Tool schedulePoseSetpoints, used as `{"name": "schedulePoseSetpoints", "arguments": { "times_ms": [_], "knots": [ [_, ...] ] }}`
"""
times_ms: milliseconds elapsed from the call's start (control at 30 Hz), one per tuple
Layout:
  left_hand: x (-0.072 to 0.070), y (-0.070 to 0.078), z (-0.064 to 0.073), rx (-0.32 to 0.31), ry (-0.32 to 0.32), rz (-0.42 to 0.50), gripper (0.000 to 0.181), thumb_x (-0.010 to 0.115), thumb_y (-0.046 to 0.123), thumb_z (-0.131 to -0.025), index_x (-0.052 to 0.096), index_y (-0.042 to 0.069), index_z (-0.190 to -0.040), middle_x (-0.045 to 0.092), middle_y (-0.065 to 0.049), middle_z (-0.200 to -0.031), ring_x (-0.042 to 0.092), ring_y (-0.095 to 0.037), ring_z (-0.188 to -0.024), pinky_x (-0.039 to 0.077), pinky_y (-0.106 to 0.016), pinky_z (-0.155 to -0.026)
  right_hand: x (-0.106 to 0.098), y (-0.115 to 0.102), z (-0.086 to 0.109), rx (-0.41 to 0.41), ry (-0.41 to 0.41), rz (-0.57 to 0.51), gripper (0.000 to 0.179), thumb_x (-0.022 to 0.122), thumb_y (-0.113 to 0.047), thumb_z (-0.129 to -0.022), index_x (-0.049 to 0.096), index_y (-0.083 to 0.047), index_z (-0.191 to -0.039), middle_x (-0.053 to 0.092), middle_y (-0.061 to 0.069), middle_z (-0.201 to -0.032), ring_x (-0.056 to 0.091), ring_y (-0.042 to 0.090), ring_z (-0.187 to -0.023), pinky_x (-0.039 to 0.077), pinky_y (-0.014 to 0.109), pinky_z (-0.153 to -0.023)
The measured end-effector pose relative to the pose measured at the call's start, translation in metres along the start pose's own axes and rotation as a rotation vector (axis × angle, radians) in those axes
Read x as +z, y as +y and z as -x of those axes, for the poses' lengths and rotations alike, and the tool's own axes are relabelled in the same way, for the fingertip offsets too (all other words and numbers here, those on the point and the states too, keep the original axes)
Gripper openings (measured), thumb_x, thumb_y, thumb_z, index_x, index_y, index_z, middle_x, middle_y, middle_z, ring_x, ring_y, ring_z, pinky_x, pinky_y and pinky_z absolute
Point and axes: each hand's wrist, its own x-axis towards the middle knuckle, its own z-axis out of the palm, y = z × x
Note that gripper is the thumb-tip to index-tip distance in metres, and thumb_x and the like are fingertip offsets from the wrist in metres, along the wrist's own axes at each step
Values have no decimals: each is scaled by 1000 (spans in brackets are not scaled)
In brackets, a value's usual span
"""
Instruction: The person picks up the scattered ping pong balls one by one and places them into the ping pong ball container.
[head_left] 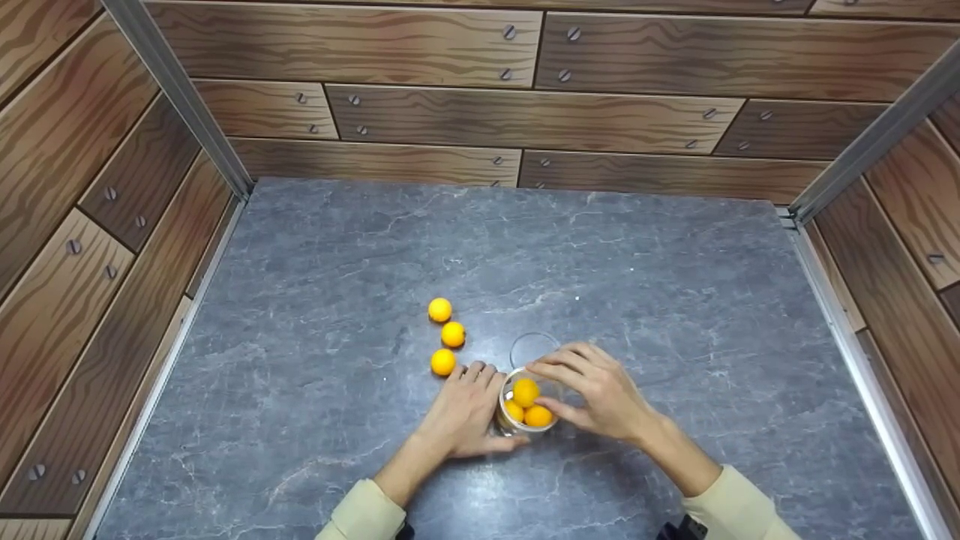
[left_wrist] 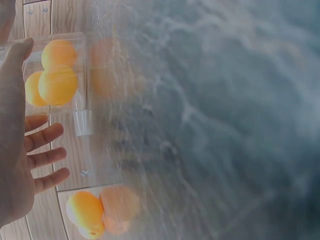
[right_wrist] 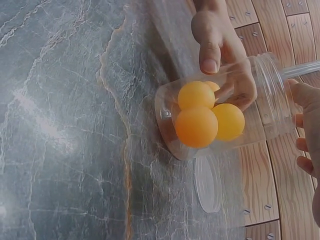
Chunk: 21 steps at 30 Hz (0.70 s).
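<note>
A clear plastic jar (right_wrist: 252, 132) stands upright on the table, its mouth uncovered, with several orange table tennis balls (right_wrist: 196, 126) lying at the bottom. My left hand (head_left: 469, 416) lies along the jar's left side, thumb stretched across the near side and fingers extended forward. At the rim on the opposite side is my right hand (head_left: 596, 390), fingers loosely bent around the mouth, nothing between them. Just behind the jar lies a clear round lid (head_left: 535, 351), partly covered by the right hand in the head view.
Three more orange balls rest in a loose row left of the jar: a far one (head_left: 440, 310), a middle one (head_left: 453, 334) and a near one (head_left: 443, 362) close to the left fingertips. Wood-patterned walls (head_left: 450, 116) enclose the grey marbled table (head_left: 337, 262) at the back and sides.
</note>
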Motion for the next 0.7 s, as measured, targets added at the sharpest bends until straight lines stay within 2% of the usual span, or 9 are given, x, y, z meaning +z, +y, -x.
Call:
{"name": "schedulePoseSetpoints", "arguments": {
  "times_ms": [333, 533, 700],
  "knots": [
    [0, 0, 0, -8, -12, 11, 92, 49, 92, -83, 58, 14, -131, 70, -6, -123, 65, -25, -116, 53, -45, -104, -1, 1, 5, 69, -17, -28, 54, 76, -45, -93, 68, -13, -136, 73, 4, -122, 68, 20, -109, 58, 43, -93],
    [0, 0, 0, -6, 2, -5, 91, 49, 92, -83, 58, 14, -129, 70, -5, -122, 65, -25, -115, 54, -44, -103, -2, 3, 10, 131, -57, 2, 70, 80, -48, -85, 62, -13, -144, 70, 3, -129, 66, 21, -117, 56, 47, -99],
    [1, 0, 0, -7, 26, 7, 90, 53, 91, -81, 58, 14, -127, 68, -4, -116, 64, -24, -110, 53, -42, -99, 0, 5, 15, 153, -92, 66, 84, 75, -65, -83, 59, -13, -147, 68, 4, -131, 64, 24, -119, 53, 51, -101]
  ]
}}
